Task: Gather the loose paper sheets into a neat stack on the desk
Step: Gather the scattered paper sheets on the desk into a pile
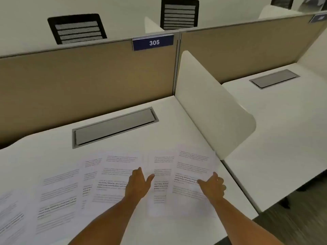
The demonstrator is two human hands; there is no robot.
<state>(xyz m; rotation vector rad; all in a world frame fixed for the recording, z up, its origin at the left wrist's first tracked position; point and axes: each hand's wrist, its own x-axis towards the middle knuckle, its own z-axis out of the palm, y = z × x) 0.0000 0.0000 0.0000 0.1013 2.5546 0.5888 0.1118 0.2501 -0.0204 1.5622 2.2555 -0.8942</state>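
Note:
Several printed paper sheets lie spread and overlapping across the white desk point(58, 142). The rightmost sheet point(192, 167) lies by the side divider, with another sheet point(161, 175) tucked under its left edge. A middle sheet point(115, 174) and a left sheet point(58, 195) lie further over, and one more sheet point(8, 214) reaches the frame's left edge. My left hand point(138, 184) rests flat on the papers between the middle and right sheets, fingers apart. My right hand point(213, 187) lies on the rightmost sheet, fingers partly curled; a grip is not clear.
A grey cable hatch point(113, 127) is set into the desk behind the papers. A tan back partition point(88, 80) carries a blue sign reading 305 point(153, 42). A white side divider point(210, 106) bounds the desk on the right, with a neighbouring desk point(283, 121) beyond.

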